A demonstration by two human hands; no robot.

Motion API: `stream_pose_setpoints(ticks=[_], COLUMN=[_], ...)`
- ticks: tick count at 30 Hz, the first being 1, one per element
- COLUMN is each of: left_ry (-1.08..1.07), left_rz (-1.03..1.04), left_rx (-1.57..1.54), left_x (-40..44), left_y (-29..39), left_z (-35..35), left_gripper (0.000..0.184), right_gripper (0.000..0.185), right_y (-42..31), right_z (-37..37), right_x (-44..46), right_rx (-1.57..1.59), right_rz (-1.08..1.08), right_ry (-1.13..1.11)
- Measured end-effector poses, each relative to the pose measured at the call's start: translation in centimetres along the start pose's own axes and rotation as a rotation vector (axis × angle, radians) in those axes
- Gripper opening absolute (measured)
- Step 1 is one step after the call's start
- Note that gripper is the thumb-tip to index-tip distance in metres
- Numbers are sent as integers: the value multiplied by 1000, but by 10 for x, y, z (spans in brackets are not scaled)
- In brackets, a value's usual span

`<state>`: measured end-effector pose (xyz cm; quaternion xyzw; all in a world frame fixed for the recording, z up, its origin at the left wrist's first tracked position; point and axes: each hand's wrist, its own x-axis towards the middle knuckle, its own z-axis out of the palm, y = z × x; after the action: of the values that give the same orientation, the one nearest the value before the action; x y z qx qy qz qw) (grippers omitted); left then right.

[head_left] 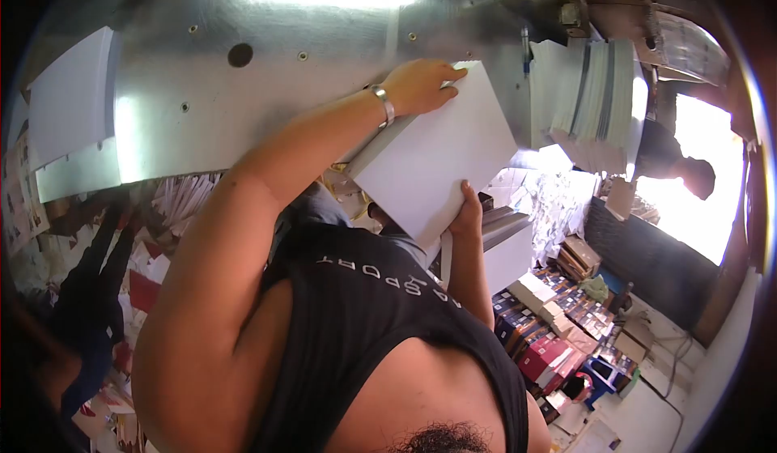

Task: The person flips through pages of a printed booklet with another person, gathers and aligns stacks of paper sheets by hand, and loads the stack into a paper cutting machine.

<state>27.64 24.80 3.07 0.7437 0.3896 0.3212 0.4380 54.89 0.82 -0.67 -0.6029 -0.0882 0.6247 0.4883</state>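
Note:
A thick block of white paper (445, 149) is held at a tilt in front of my chest, over the near edge of the metal table. My left hand (417, 86), with a metal band at its wrist, grips the block's far end, fingers bent over its corner. At the near right edge my right hand (467, 210) holds the block with the thumb on top; its other fingers are hidden underneath. Just beyond that hand is another white paper block (507, 255).
The metal table (267, 105) has holes and screws. White sheets (73, 101) stand at its left, a row of paper blocks (595, 101) at its right. Books and boxes (558, 323) crowd the floor. One person (89, 307) is at left; another (676, 157) is by the bright opening.

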Motion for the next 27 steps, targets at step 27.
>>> stream_pose_setpoints(ticks=[27], left_ry=[-89], left_rz=[186], left_rx=[56], left_x=[-183], left_y=[14], left_z=[-66], left_gripper=[55], right_gripper=[73], right_y=[-2], right_z=[-9], right_x=[14], right_rx=[0], right_rz=[19], right_ry=[-124])
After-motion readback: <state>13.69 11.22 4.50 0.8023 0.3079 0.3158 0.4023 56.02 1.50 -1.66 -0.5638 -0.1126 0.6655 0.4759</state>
